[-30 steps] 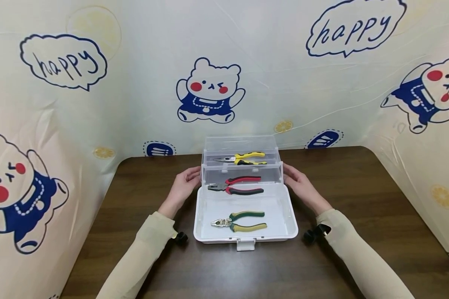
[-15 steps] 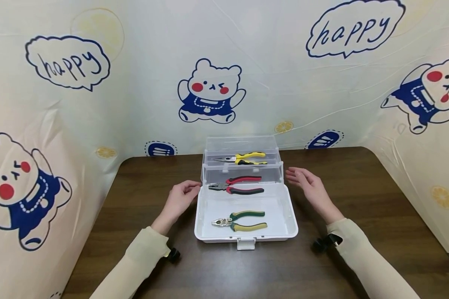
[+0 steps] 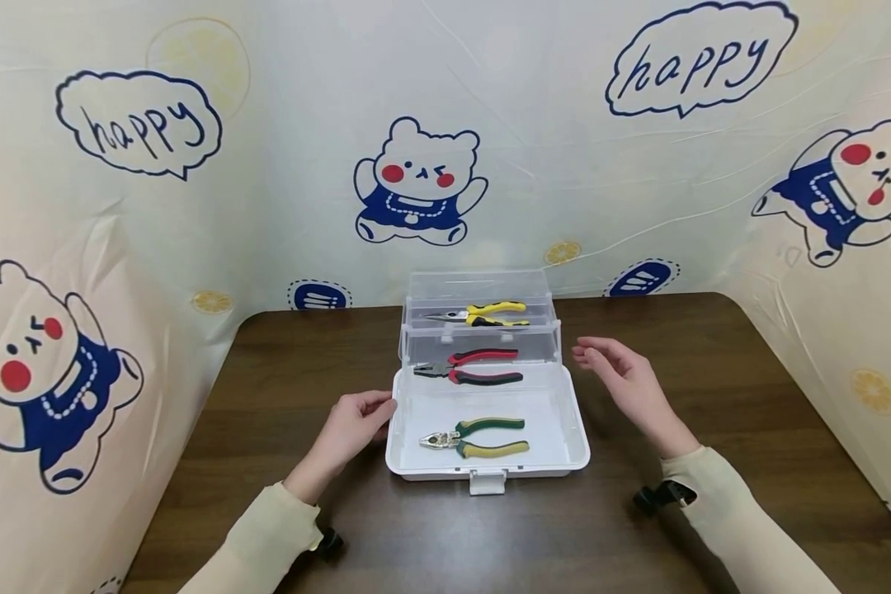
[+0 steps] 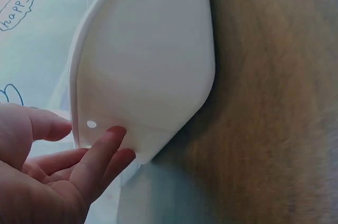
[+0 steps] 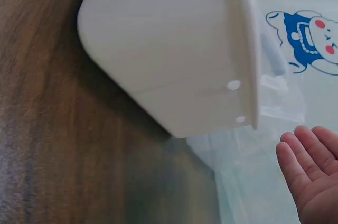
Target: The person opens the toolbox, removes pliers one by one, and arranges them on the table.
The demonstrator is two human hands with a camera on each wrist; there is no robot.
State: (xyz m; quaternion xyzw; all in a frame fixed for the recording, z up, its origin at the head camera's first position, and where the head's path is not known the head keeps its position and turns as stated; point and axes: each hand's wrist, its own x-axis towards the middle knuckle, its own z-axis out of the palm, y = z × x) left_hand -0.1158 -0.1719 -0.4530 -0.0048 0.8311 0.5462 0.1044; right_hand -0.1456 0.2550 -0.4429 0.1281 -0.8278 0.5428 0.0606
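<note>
A white toolbox (image 3: 560, 462) stands with its lid raised, the clear trays (image 3: 483, 285) of the lid leaning back behind the base. Green-and-yellow pliers (image 3: 490, 450) lie in the base. Red-and-black pliers (image 3: 486, 379) sit farther back, and yellow-and-black long-nose pliers (image 3: 497, 308) rest in the upper clear tray. My left hand (image 3: 352, 425) is at the left side of the box, thumb tip by the rim (image 4: 74, 86) and fingertips (image 4: 113, 134) against the outer wall. Off the right side, my right hand (image 3: 624, 375) is held apart from the box, fingers extended and holding nothing.
The box stands on a dark brown wooden table (image 3: 728, 396). Behind and at both sides hangs a pale cloth (image 3: 535, 148) printed with bears and lettering. A white latch (image 3: 487, 483) hangs at the front of the box.
Both hands have come away from the clear trays. The left has slid toward me along the box's left side; the right has moved outward, clear of it. The pliers stay in place.
</note>
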